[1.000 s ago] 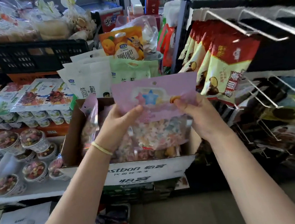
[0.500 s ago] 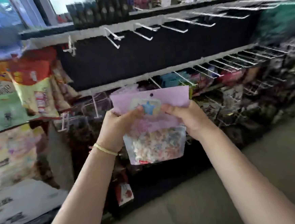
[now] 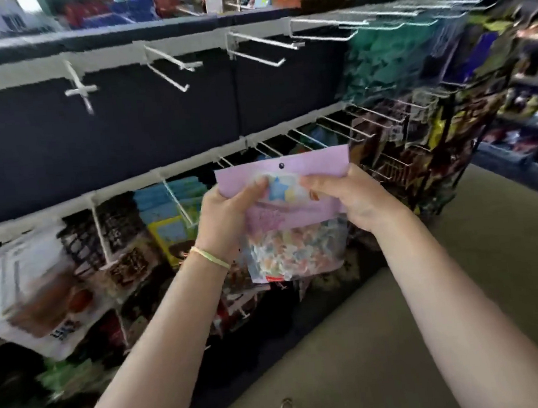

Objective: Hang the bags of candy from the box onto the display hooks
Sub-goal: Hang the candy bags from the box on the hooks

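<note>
Before the display rack, the left hand [image 3: 229, 213] and the right hand [image 3: 351, 203] each pinch the pink header of one candy bag [image 3: 290, 221], thumbs on its printed face, fingers behind. Bag held upright in the air, in front of the rack's lower rail [image 3: 125, 191] and touching no hook. Its punched hang hole [image 3: 281, 166] sits clear at the top centre, between the two grips.

Handling, as judged: a light, soft pouch with a stiffer header band; the clear lower half, filled with small pastel sweets, would sag and crinkle. Best taken by the header on either side of the hole, as shown, so that the hole stays open to a prong.

Wire hooks [image 3: 329, 131] stand bare just above and beyond the bag; the upper rail hooks [image 3: 258, 48] are also bare. Toward the lower rail's left end, hooks carry blue packets [image 3: 164, 200] and dark ones, blurred. No box is in view.
</note>
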The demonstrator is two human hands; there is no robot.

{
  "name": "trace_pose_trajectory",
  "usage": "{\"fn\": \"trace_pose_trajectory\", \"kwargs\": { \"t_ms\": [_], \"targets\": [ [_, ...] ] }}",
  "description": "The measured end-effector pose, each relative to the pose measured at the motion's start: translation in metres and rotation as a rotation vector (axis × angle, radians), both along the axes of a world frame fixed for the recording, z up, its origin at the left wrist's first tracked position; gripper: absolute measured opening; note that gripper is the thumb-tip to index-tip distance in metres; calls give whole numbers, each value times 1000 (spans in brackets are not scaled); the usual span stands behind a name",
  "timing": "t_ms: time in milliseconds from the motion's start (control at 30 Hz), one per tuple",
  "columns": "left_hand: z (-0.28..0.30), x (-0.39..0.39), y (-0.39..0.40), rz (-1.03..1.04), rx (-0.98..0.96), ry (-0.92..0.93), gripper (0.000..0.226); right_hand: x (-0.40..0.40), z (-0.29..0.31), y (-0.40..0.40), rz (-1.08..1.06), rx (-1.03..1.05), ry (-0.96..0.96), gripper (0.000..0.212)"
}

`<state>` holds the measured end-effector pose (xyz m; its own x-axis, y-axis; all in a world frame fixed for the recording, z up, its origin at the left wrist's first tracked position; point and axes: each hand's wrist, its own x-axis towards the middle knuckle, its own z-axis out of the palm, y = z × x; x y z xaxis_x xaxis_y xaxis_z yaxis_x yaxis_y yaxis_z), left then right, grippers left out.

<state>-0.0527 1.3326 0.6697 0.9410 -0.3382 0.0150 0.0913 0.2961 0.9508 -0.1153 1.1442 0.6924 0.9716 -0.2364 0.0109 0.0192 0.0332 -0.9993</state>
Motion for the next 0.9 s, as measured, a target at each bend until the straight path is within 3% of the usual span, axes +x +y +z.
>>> {"fn": "trace_pose_trajectory", "kwargs": {
  "t_ms": [133,233,267,333,467,533,700,900],
  "targets": [
    [11,46,-88,-82,35,8,16,47,-3,-81,-187,-78,28,6],
    [24,74,-149,-155,88,-42,13,75,-1,-142,-316,-47,16,26],
    [28,81,-169,-167,102,-56,13,83,1,-162,-333,-36,16,29],
    [35,96,-210,-159,110,-67,10,99,5,-203,-317,-9,-17,10],
    [40,118,-298,-64,89,-112,14,136,8,-289,-334,19,-63,19],
    [39,128,-343,32,76,-131,17,153,10,-331,-279,32,-91,10],
    [42,148,-437,220,40,-144,8,192,25,-422,-103,52,-125,16],
    [64,164,-487,452,53,-210,10,234,50,-468,28,84,-155,12]
  ]
}}
